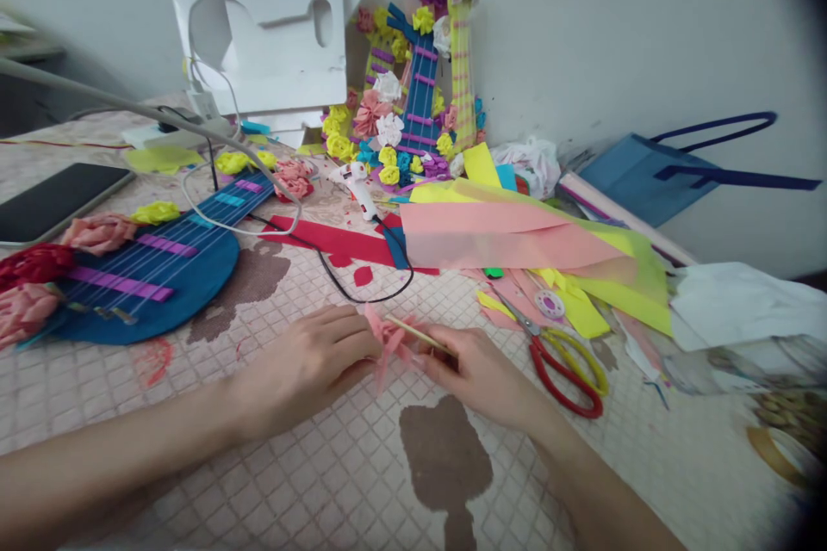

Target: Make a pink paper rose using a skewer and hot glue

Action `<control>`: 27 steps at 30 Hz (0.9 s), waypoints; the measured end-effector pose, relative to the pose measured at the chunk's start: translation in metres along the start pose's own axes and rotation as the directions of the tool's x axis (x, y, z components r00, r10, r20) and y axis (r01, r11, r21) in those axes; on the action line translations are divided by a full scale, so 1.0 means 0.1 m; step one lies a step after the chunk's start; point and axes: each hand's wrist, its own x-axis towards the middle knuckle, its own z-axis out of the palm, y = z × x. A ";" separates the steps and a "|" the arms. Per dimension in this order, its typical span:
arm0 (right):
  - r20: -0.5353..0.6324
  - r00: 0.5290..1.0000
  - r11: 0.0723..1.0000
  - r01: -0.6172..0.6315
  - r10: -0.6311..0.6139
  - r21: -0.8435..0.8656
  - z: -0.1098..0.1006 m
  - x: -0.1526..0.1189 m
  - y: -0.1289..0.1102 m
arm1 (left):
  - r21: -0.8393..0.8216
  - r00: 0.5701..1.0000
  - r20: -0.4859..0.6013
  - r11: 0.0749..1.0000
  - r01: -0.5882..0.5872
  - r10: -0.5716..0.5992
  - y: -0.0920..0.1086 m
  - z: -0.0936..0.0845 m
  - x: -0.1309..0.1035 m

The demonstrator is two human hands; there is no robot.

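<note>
Between my two hands, above the patterned tablecloth, is a pink crepe paper flower [392, 343] with loose pointed strips. My left hand [316, 357] has its fingers closed on the flower's left side. Curled fingers of my right hand [469, 366] grip a thin wooden stick [423, 334], whose far end reaches into the pink paper. The fingertips of both hands are partly hidden. Just right of my right hand lie scissors [556, 353] with one red and one yellow handle. Pink paper sheets [504, 234] lie beyond it.
A blue felt guitar [161, 275] with paper flowers lies at left, beside a black phone [61, 198]. A white glue gun [358, 188] stands behind my hands, its cord curving forward. More decorated guitars [419, 95] lean on the wall. A blue bag [646, 176] is at right.
</note>
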 end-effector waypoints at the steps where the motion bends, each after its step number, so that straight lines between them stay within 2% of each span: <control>1: -0.006 1.000 1.000 0.001 -0.001 -0.030 -0.02 0.00 0.01 | -0.006 1.000 -0.004 1.000 0.009 -0.009 -0.01 0.00 0.00; 6: -0.208 0.978 0.985 -0.055 0.020 -0.162 -0.10 0.03 0.11 | -0.023 0.993 -0.047 0.994 0.104 -0.105 -0.08 0.00 0.02; 9: -0.262 0.965 0.987 -0.051 0.009 -0.152 -0.10 0.06 0.17 | 0.003 0.987 -0.005 0.987 0.159 -0.159 -0.12 -0.02 0.03; 14: -0.260 0.965 0.978 -0.011 -0.045 -0.208 0.04 0.11 0.25 | 0.063 0.969 0.122 0.976 0.207 -0.213 -0.15 -0.06 0.03; 18: -0.255 0.964 0.957 0.001 -0.079 -0.291 0.16 0.14 0.30 | 0.133 0.960 0.165 0.969 0.206 -0.227 -0.17 -0.06 0.02; 21: -0.244 0.967 0.954 -0.008 -0.069 -0.300 0.16 0.14 0.29 | 0.162 0.958 0.189 0.969 0.187 -0.216 -0.20 -0.05 0.03; 24: -0.191 0.981 0.970 -0.013 -0.035 -0.244 0.12 0.12 0.23 | 0.200 0.972 0.130 0.965 0.168 -0.196 -0.23 -0.05 0.04; 27: -0.103 0.995 0.984 0.000 -0.019 -0.176 0.08 0.10 0.16 | 0.237 0.982 -0.010 0.954 0.185 -0.188 -0.27 -0.05 0.04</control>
